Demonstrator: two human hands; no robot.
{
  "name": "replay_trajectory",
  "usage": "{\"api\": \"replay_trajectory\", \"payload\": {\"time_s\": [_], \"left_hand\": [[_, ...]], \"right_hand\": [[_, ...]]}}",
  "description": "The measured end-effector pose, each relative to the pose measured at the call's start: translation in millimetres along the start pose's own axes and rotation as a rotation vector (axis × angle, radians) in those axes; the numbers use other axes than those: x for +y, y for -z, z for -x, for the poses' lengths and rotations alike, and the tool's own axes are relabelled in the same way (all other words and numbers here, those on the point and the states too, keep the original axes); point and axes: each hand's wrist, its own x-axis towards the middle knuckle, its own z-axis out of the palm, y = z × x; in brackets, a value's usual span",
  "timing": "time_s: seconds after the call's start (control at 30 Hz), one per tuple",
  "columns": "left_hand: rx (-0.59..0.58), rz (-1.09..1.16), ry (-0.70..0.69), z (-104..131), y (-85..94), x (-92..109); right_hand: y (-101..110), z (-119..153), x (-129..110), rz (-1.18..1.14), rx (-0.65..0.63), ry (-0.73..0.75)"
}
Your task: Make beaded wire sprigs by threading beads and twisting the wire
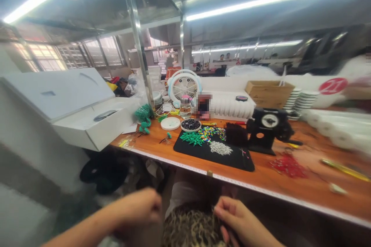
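Below the table edge, my left hand (142, 205) is raised over the floor side, blurred, with its fingers curled in; whatever it may hold is hidden. My right hand (232, 214) is over the leopard-print cloth (193, 227) on my lap, thumb and index finger pinched on something too thin to make out. On the table before me, a black mat (199, 154) carries green pieces (191, 138), multicoloured beads (213, 133) and silvery-white beads (220, 148). Behind it stands a round dish of black beads (190, 124).
A black hand-cranked device (262, 131) stands right of the mat, near red pieces (290, 165). An open white box (87, 127) juts out at the left. A fan (184, 87) and a glass jar (185, 110) stand behind. The table's front edge (246, 183) lies above my hands.
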Motion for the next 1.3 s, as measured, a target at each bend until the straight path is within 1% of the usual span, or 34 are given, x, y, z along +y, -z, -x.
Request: {"api": "replay_trajectory", "payload": {"time_s": [0.03, 0.07, 0.1, 0.13, 0.17, 0.2, 0.27, 0.3, 0.37, 0.4, 0.47, 0.5, 0.53, 0.57, 0.6, 0.63, 0.67, 0.7, 0.73, 0.77, 0.8, 0.83, 0.87, 0.9, 0.97, 1.03, 1.13, 1.2, 1.23, 1.3], "left_hand": [[-0.02, -0.057, 0.003, -24.1, 10.4, 2.1], [0.01, -0.135, -0.004, -48.2, 20.8, 4.8], [0.078, -0.225, -0.016, -71.4, 30.4, 7.6], [0.232, -0.312, -0.038, -92.7, 38.4, 10.0], [0.335, -0.382, -0.054, -112.0, 44.3, 11.6], [0.359, -0.403, -0.05, -128.8, 47.9, 12.0], [0.361, -0.406, -0.032, -155.5, 48.8, 9.4], [0.327, -0.39, -0.017, -165.5, 47.1, 6.9], [0.259, -0.332, 0.007, -178.9, 41.4, 2.1], [0.242, -0.289, 0.015, -182.1, 38.0, 1.0], [0.261, -0.172, 0.005, -180.2, 29.1, 3.6], [0.281, -0.097, -0.011, -174.8, 22.7, 7.5], [0.298, -0.013, -0.038, -166.3, 14.3, 13.1], [0.292, 0.081, -0.06, -155.0, 3.5, 20.1], [0.251, 0.182, -0.078, -141.2, -9.9, 27.9], [0.215, 0.273, -0.086, -125.7, -25.7, 35.9], [0.162, 0.41, -0.082, -109.4, -43.2, 43.8], [0.058, 0.758, -0.022, -93.3, -61.7, 50.9], [-0.047, 1.008, 0.075, -78.5, -80.3, 57.0], [-0.181, 1.146, 0.18, -66.0, -98.0, 61.8], [-0.235, 1.238, 0.232, -56.2, -114.0, 65.2], [-0.304, 1.315, 0.274, -49.4, -127.6, 67.3], [-0.348, 1.385, 0.295, -45.4, -138.6, 68.3], [-0.346, 1.443, 0.303, -43.9, -146.9, 68.2], [-0.321, 1.515, 0.318, -45.7, -156.5, 66.0], [-0.277, 1.541, 0.325, -50.0, -159.8, 62.3], [-0.234, 1.496, 0.31, -54.4, -160.8, 55.6], [-0.239, 1.425, 0.292, -54.7, -161.2, 52.0], [-0.255, 1.388, 0.281, -54.2, -161.3, 50.8], [-0.29, 1.303, 0.233, -52.8, -160.9, 50.5]], "right_hand": [[0.0, -0.7, 0.6, -0.008, -0.008, 0.006], [0.3, -1.4, 1.2, -0.015, -0.013, 0.012], [0.9, -2.1, 1.9, -0.018, -0.013, 0.018], [1.9, -2.7, 2.5, -0.016, -0.005, 0.03], [3.0, -3.3, 2.9, -0.011, 0.007, 0.045], [4.4, -3.8, 3.2, -0.007, 0.018, 0.056], [7.2, -4.5, 3.5, -0.007, 0.035, 0.072], [8.5, -4.8, 3.7, -0.009, 0.041, 0.078], [10.8, -5.2, 4.7, -0.018, 0.052, 0.087], [11.6, -5.4, 5.5, -0.025, 0.06, 0.092], [13.1, -5.7, 7.8, -0.04, 0.071, 0.088], [13.6, -5.6, 9.0, -0.051, 0.071, 0.077], [14.2, -5.2, 9.8, -0.057, 0.067, 0.068], [14.6, -4.4, 10.0, -0.064, 0.066, 0.067], [14.9, -3.1, 9.4, -0.07, 0.085, 0.085], [15.1, -1.2, 7.9, -0.073, 0.131, 0.127], [15.2, 1.3, 5.6, -0.073, 0.207, 0.191], [15.1, 4.2, 2.4, -0.071, 0.307, 0.272], [14.9, 7.5, -1.2, -0.061, 0.404, 0.357], [14.6, 10.9, -5.1, -0.048, 0.48, 0.432], [14.3, 14.2, -8.8, -0.029, 0.512, 0.495], [14.0, 17.2, -12.1, -0.001, 0.502, 0.544], [13.8, 19.7, -14.8, 0.032, 0.47, 0.58], [13.7, 21.5, -16.8, 0.073, 0.427, 0.606], [14.3, 23.3, -18.4, 0.15, 0.365, 0.622], [15.8, 22.9, -17.7, 0.168, 0.358, 0.607], [18.7, 19.9, -15.8, 0.084, 0.455, 0.567], [19.9, 16.9, -15.5, 0.034, 0.52, 0.504], [20.2, 15.2, -15.8, 0.022, 0.529, 0.471], [20.3, 12.0, -17.2, 0.006, 0.509, 0.438]]}}
